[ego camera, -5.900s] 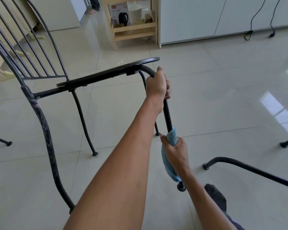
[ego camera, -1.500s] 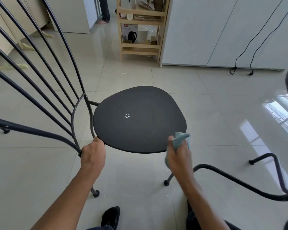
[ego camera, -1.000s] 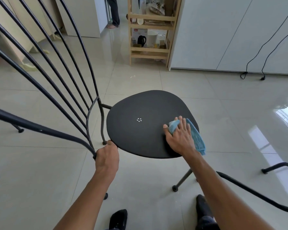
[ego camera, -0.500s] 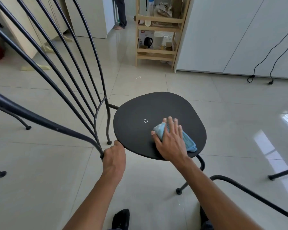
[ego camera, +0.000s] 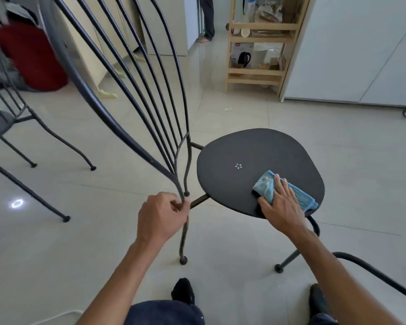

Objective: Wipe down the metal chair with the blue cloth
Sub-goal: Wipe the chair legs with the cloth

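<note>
The black metal chair [ego camera: 256, 160] stood on the pale tiled floor [ego camera: 338, 141], its back rods rising toward 11 o'clock. The left hand [ego camera: 161, 218] was closed around the frame where the back rods meet the rear leg. The right hand [ego camera: 280, 204] lay flat with fingers spread, pressing the blue cloth [ego camera: 266, 187] on the seat near its edge at 4 o'clock. A wooden shelf [ego camera: 256, 43] stood at 12 o'clock.

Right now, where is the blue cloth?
In the head view the cloth lies on the near right part of the chair seat, pressed flat under the right hand.
</note>
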The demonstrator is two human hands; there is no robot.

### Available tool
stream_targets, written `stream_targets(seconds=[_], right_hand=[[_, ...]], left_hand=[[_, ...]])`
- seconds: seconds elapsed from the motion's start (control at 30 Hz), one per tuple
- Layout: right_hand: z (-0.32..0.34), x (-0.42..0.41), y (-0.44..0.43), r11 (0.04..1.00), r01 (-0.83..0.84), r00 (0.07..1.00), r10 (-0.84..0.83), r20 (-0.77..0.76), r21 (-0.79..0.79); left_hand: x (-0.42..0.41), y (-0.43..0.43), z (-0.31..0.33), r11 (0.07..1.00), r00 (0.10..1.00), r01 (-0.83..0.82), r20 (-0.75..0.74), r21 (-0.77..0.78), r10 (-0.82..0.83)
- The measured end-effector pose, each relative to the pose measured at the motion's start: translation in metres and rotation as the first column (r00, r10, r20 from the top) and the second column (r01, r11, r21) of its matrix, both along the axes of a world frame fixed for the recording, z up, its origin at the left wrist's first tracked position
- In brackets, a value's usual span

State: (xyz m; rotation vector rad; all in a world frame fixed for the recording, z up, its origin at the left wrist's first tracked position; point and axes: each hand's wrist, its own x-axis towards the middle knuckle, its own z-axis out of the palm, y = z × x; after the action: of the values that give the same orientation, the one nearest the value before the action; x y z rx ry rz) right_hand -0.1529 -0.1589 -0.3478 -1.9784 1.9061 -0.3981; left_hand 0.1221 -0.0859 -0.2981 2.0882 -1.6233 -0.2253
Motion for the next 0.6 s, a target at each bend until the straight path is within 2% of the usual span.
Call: stream_targets(seconds=[0.07,0.1,0.17,0.27,0.3,0.43,0.6], right_hand=[[0.003,0.0,0.004,1.0,0.0,1.0,0.0,0.015,0.006],[0.006,0.0,0.007,1.0,-0.001,1.0,0.001,0.03,0.009],[0.004,-0.002,0.01,0.998,0.022,0.996,-0.027,0.086,0.059],[0.014,-0.006,0.011,0.97,0.15,0.935,-0.202,0.292,0.189],[0.023,-0.007,0.015,0.954,0.196,0.884,-0.272,0.379,0.229],[0.046,-0.008,0.045,0.906,0.259,0.598,-0.422,0.681,0.333],[0.059,0.004,0.082,0.879,0.348,0.271,-0.428,0.862,0.327]], left_hand=[[0.016,-0.006,0.018,0.995,0.978,-0.092,-0.187,0.039,0.098],[0.021,-0.011,0.028,0.994,0.946,-0.056,-0.314,0.09,0.082],[0.015,-0.025,0.044,0.979,0.845,0.123,-0.534,0.162,-0.018],[-0.012,-0.036,0.059,0.935,0.714,0.321,-0.688,0.151,-0.134],[-0.02,-0.036,0.062,0.942,0.7,0.313,-0.7,0.125,-0.14],[-0.037,-0.035,0.063,0.982,0.808,0.145,-0.587,0.118,-0.049],[-0.08,-0.041,0.076,0.973,0.78,0.189,-0.623,0.133,-0.067]])
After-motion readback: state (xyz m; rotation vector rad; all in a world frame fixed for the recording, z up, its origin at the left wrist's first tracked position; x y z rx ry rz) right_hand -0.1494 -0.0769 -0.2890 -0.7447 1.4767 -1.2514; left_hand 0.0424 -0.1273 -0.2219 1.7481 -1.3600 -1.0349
